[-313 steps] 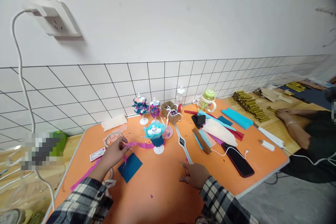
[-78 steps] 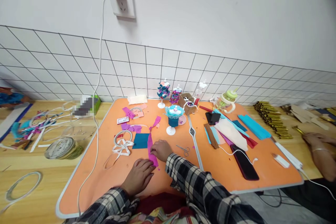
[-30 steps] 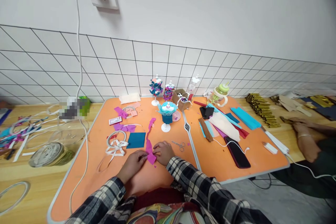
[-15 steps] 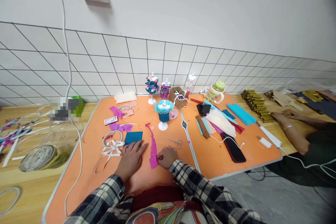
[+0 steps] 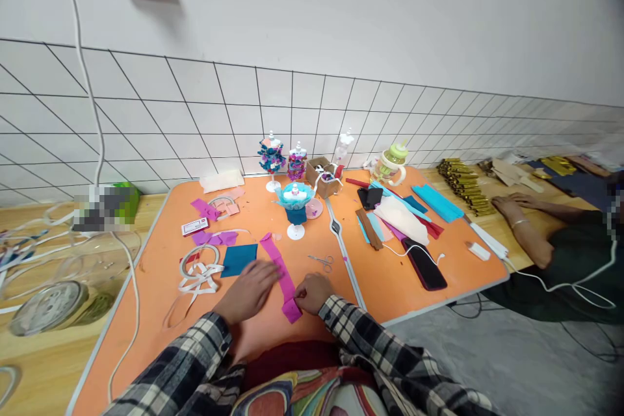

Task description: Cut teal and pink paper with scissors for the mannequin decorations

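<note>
A magenta strip of crepe paper or thin fabric [image 5: 279,261] lies slantwise on the orange table, with a folded piece at its near end. My left hand [image 5: 251,289] rests palm down, fingers stretched out, with the fingertips on the strip's left edge. With thumb and fingers closed, my right hand [image 5: 314,292] pinches the strip's right edge near the folded end. Just beyond my left hand lies a teal square [image 5: 238,260]. Small scissors [image 5: 322,263] lie beyond my right hand. A small white dress form [image 5: 296,214] in blue and teal stands farther back.
Ribbon rolls [image 5: 199,263] and a small box [image 5: 195,227] lie left. Decorated forms [image 5: 272,159] and a cardboard box [image 5: 324,175] stand behind. A phone [image 5: 425,265], coloured strips [image 5: 437,201] and a bottle [image 5: 390,166] are right. Another person's hands [image 5: 509,207] are beside gold pieces [image 5: 463,185].
The crumpled far part of the magenta strip is now spread flatter and wider. My left hand has moved off the teal square onto the strip. My right hand still pinches it.
</note>
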Tool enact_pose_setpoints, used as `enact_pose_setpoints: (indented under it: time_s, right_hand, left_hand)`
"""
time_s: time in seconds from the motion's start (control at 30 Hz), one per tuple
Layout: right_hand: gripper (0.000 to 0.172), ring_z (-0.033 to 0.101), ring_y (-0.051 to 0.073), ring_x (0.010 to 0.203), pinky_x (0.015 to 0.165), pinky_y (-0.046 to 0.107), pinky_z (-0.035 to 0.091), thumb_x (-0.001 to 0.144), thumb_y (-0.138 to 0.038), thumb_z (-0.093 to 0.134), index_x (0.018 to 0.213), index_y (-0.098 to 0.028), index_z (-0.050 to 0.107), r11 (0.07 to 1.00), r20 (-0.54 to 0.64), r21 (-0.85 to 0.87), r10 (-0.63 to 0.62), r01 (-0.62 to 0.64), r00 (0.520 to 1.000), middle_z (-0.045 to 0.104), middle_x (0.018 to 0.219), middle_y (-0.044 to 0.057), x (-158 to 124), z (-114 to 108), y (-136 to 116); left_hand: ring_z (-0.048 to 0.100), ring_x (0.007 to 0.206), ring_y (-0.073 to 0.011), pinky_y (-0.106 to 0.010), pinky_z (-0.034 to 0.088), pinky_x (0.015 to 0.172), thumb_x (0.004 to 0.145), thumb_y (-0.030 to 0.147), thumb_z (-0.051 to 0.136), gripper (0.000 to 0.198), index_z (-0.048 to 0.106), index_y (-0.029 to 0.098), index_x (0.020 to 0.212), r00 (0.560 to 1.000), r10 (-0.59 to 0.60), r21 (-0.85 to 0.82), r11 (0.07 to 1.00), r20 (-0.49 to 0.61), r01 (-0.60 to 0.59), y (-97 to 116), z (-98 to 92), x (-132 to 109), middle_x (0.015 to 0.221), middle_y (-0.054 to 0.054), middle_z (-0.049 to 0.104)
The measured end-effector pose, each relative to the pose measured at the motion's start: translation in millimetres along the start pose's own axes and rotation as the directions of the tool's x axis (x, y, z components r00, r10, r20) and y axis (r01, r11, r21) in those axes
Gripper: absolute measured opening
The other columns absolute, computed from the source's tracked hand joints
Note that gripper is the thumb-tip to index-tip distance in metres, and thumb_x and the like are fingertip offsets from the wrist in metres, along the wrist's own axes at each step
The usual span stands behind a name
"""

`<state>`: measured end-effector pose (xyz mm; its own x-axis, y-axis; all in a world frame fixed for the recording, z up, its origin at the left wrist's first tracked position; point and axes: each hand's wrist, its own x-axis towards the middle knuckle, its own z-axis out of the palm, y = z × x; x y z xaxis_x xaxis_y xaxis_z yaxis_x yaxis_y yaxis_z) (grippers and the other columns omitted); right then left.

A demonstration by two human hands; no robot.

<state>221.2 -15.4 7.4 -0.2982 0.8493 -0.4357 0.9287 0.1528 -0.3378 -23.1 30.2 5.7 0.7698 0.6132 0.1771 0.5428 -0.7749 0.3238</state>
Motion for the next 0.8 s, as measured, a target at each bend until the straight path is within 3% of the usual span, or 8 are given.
enact_pose_setpoints:
  time_s: [0.1, 0.23, 0.4, 0.57, 0.67, 0.8]
  right_hand:
    - [0.032, 0.064, 0.024, 0.109, 0.092, 0.045, 0.056, 0.100, -0.036, 0.062, 0.127, -0.018, 0.062, 1.000, -0.010, 0.015, -0.012, 0.013, 1.000, 0.062, 0.129, 0.011, 0, 1, 1]
    - [0.033, 0.064, 0.024, 0.110, 0.093, 0.045, 0.056, 0.100, -0.036, 0.062, 0.127, -0.017, 0.062, 0.999, -0.052, 0.023, -0.024, 0.025, 0.998, 0.062, 0.129, 0.011, -5, 4, 4]
    - [0.035, 0.062, 0.026, 0.111, 0.096, 0.048, 0.052, 0.097, -0.040, 0.064, 0.124, -0.017, 0.062, 0.997, -0.148, 0.041, -0.056, 0.063, 0.987, 0.062, 0.126, 0.011, -14, 9, 5]
    - [0.057, 0.054, 0.029, 0.121, 0.101, 0.045, 0.042, 0.082, -0.034, 0.076, 0.135, -0.024, 0.059, 0.980, -0.215, 0.049, -0.176, 0.190, 0.961, 0.059, 0.133, 0.011, -22, 7, 8]
    - [0.037, 0.054, 0.026, 0.120, 0.104, 0.043, 0.038, 0.087, -0.030, 0.071, 0.123, -0.032, 0.068, 0.958, -0.177, 0.048, -0.269, 0.281, 0.947, 0.062, 0.130, 0.005, -24, 8, 11]
    - [0.016, 0.054, 0.026, 0.122, 0.107, 0.046, 0.038, 0.092, -0.032, 0.068, 0.106, -0.029, 0.074, 0.962, -0.115, 0.069, -0.257, 0.265, 0.960, 0.065, 0.126, 0.005, -24, 11, 12]
  left_hand:
    - [0.064, 0.121, -0.0219, -0.038, 0.044, 0.110, 0.097, 0.021, 0.052, 0.035, 0.068, 0.031, 0.127, 0.996, 0.078, -0.038, 0.996, 0.044, -0.076, 6, -1.9, -2, 0.128, -0.005, 0.074]
    - [0.060, 0.126, -0.0300, -0.053, 0.040, 0.113, 0.100, 0.027, 0.050, 0.035, 0.066, 0.025, 0.131, 0.999, 0.042, -0.033, 0.999, 0.003, -0.042, 8, -4.4, -6, 0.130, -0.013, 0.070]
    - [0.061, 0.126, -0.0261, -0.045, 0.045, 0.111, 0.098, 0.022, 0.050, 0.038, 0.065, 0.030, 0.133, 0.993, 0.117, -0.074, 0.991, 0.034, -0.114, 17, -0.7, -6, 0.133, -0.008, 0.071]
    - [0.060, 0.127, -0.0294, -0.050, 0.045, 0.110, 0.098, 0.022, 0.051, 0.034, 0.068, 0.026, 0.128, 0.992, 0.113, -0.072, 0.992, 0.059, -0.108, 18, 3.2, -2, 0.131, -0.011, 0.072]
    - [0.061, 0.127, -0.0296, -0.050, 0.045, 0.111, 0.098, 0.023, 0.053, 0.031, 0.069, 0.026, 0.124, 0.990, 0.117, -0.069, 0.991, 0.074, -0.112, 18, 4.7, -1, 0.128, -0.011, 0.073]
    - [0.060, 0.127, -0.0295, -0.050, 0.043, 0.111, 0.100, 0.024, 0.051, 0.029, 0.069, 0.025, 0.122, 0.991, 0.099, -0.058, 0.994, 0.085, -0.094, 20, 6.4, -2, 0.129, -0.011, 0.072]
